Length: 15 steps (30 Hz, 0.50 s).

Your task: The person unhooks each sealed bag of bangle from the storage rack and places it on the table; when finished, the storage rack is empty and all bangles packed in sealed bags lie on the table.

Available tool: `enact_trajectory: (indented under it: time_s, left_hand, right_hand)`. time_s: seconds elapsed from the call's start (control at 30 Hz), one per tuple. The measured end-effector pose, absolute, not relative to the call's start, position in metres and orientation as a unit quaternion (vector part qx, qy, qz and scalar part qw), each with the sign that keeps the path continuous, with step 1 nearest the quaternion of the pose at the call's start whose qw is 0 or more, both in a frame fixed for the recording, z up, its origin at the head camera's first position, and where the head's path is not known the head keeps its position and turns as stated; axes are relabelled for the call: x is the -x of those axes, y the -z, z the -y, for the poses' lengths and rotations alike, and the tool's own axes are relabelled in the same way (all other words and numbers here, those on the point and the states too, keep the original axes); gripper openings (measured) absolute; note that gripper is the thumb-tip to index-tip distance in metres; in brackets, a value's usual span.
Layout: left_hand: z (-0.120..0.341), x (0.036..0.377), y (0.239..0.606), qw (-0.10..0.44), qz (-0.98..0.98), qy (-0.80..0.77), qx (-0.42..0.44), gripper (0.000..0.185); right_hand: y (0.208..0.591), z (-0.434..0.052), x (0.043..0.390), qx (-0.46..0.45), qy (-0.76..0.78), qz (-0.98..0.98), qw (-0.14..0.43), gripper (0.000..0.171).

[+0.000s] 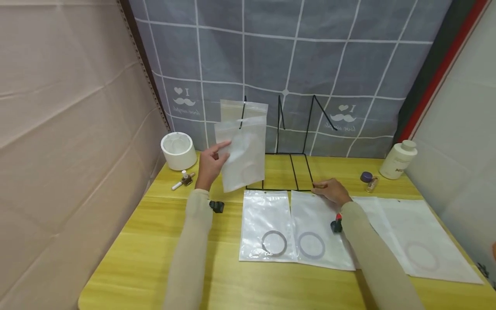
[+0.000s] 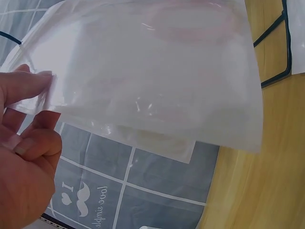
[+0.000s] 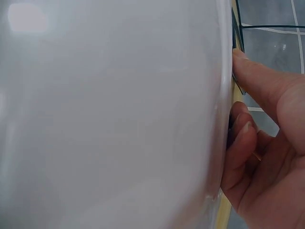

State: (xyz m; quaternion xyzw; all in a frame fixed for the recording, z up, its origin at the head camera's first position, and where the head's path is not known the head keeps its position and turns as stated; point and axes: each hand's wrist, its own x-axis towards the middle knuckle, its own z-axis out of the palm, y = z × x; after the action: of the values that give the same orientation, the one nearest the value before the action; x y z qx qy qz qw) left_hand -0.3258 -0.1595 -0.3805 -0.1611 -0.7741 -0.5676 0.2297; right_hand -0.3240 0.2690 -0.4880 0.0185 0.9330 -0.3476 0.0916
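Your left hand (image 1: 210, 165) pinches the left edge of a translucent white pouch (image 1: 243, 153), thumb on the near face and fingers behind it; the grip is closed on that thin film. The pouch hangs upright above the back of the table (image 1: 162, 258), long axis near vertical and tipped slightly, its top edge up against a prong of the black wire rack (image 1: 294, 172), where a second pouch (image 1: 244, 110) stands behind it. Your right hand (image 1: 329, 190) lies with fingers loosely curled at the rack's front rail and the top edge of a flat pouch (image 1: 315, 232); you cannot tell whether it grips anything. The left wrist view alone shows the film (image 2: 157, 71) glossy and creased, pressed under your thumb (image 2: 28, 86). The right wrist view shows only a smooth white sheet (image 3: 109, 114) beside your fingers (image 3: 243, 138). The head view adds another flat pouch (image 1: 266, 226), each with a ring inside.
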Motion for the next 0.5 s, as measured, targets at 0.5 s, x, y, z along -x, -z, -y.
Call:
enact_trajectory:
  time_s: [0.5]
  left_hand:
    - [0.161,0.257,0.349,0.256,0.787,0.522,0.208,0.031]
  right_hand:
    - [0.486,-0.268,0.322,-0.002,0.355,-0.929,0.101,0.059]
